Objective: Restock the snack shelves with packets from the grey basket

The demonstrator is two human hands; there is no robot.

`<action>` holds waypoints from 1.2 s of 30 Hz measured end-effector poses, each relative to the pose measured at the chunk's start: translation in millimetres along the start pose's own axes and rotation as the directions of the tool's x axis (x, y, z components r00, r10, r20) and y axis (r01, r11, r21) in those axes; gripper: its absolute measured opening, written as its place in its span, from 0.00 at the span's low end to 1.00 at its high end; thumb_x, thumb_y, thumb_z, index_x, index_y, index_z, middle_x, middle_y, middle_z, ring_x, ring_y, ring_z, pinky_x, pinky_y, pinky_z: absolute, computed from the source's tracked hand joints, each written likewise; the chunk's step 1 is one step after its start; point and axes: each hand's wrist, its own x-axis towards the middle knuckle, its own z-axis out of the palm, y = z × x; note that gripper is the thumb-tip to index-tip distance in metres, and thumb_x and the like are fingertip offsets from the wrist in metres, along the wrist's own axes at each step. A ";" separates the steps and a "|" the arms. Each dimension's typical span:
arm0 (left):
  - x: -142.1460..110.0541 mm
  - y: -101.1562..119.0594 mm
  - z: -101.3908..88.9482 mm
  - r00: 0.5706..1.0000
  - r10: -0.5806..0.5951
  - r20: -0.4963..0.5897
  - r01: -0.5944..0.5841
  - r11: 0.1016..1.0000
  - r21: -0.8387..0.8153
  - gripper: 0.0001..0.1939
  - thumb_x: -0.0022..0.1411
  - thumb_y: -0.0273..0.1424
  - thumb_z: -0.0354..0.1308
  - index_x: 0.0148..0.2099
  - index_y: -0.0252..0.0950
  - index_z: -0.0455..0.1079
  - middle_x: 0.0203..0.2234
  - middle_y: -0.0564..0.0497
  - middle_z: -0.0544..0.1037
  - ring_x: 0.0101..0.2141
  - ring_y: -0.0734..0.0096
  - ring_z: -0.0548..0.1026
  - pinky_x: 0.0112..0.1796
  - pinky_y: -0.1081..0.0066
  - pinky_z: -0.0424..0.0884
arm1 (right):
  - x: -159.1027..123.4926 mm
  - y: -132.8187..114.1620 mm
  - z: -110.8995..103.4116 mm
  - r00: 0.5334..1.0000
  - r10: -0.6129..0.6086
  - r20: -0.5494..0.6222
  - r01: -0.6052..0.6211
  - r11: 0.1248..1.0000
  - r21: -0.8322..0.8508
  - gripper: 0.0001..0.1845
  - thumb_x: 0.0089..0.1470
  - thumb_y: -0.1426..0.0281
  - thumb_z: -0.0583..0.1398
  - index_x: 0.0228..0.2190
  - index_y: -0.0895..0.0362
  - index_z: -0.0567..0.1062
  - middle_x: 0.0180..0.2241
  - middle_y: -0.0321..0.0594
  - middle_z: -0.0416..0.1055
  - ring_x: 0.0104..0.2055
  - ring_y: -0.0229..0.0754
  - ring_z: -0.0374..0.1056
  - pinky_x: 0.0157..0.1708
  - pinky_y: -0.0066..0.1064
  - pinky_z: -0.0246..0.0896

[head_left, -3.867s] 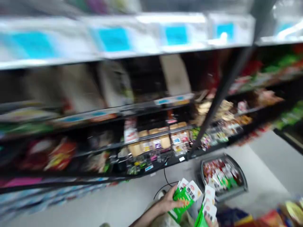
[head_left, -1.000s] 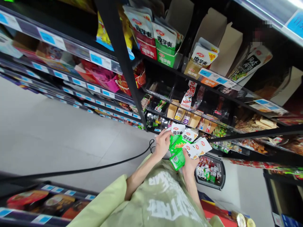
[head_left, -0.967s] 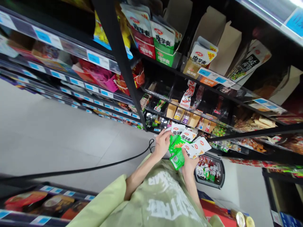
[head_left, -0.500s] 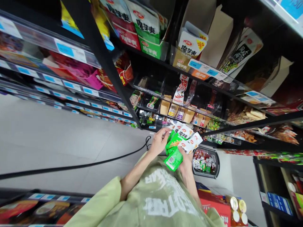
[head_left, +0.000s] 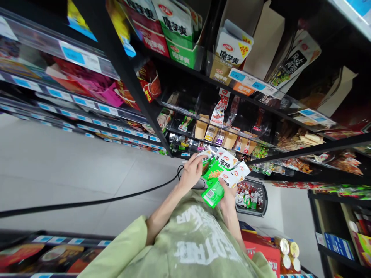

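Several green and white snack packets (head_left: 213, 193) are fanned out in front of my shirt. My right hand (head_left: 227, 195) is closed around their lower right side, with the thumb lying across the front of one. At the left end of the fan, my left hand (head_left: 191, 170) is closed, fingers curled, on a snack packet (head_left: 206, 160) of the same green and white kind. Part of that packet is hidden behind the fingers. The printed fronts of the middle packets face up towards me.
A dark shopping basket (head_left: 262, 199) holding several small packets stands on the floor to the right. Shelves (head_left: 179, 75) of boxed snacks rise ahead, split by a black upright (head_left: 127, 73). A black cable (head_left: 116, 197) runs across the floor at left. A red carton (head_left: 261, 247) sits at lower right.
My left hand has drawn slightly left, and the packet it grips now stands a little apart from the fan. My right hand has hardly moved. The view has shifted slightly.
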 end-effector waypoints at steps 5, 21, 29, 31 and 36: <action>-3.4 4.8 2.9 0.989 -0.018 0.149 0.036 0.992 -0.123 0.14 0.73 0.29 0.51 0.52 0.39 0.78 0.47 0.46 0.81 0.47 0.64 0.81 0.52 0.66 0.78 | -5.0 -0.1 -2.2 0.996 -0.077 0.055 0.079 0.996 -0.032 0.31 0.30 0.70 0.79 0.40 0.57 0.78 0.38 0.43 0.84 0.37 0.46 0.80 0.40 0.37 0.79; -17.7 13.6 -15.5 0.783 0.053 0.620 0.243 0.891 -0.383 0.20 0.65 0.41 0.64 0.57 0.41 0.80 0.55 0.42 0.78 0.54 0.50 0.76 0.58 0.54 0.70 | -2.8 12.2 -34.7 0.889 0.045 0.455 -0.018 0.998 -0.063 0.39 0.30 0.72 0.78 0.47 0.51 0.74 0.37 0.36 0.81 0.40 0.47 0.78 0.43 0.37 0.75; -27.4 -10.7 3.7 0.802 -0.235 0.550 0.497 0.774 -0.393 0.22 0.69 0.47 0.56 0.38 0.36 0.82 0.40 0.43 0.83 0.42 0.56 0.79 0.46 0.62 0.75 | -0.5 10.3 -32.5 0.914 0.063 0.401 -0.073 0.997 0.008 0.32 0.33 0.73 0.75 0.44 0.52 0.76 0.38 0.38 0.83 0.41 0.50 0.80 0.45 0.40 0.77; -29.6 -18.1 9.7 0.798 -0.335 0.501 0.555 0.732 -0.395 0.19 0.66 0.46 0.60 0.42 0.36 0.82 0.40 0.44 0.84 0.42 0.56 0.79 0.46 0.63 0.74 | 4.3 11.4 -32.8 0.938 0.069 0.341 -0.089 0.995 0.044 0.31 0.35 0.70 0.73 0.45 0.50 0.77 0.41 0.38 0.83 0.43 0.51 0.80 0.47 0.43 0.76; -34.7 -31.5 10.3 0.774 -0.502 0.387 0.632 0.650 -0.421 0.20 0.60 0.47 0.65 0.45 0.37 0.79 0.39 0.46 0.83 0.36 0.61 0.78 0.38 0.66 0.72 | 17.4 11.6 -30.8 0.982 0.109 0.155 -0.130 0.983 0.132 0.31 0.41 0.66 0.72 0.50 0.50 0.75 0.47 0.37 0.82 0.47 0.49 0.79 0.54 0.44 0.74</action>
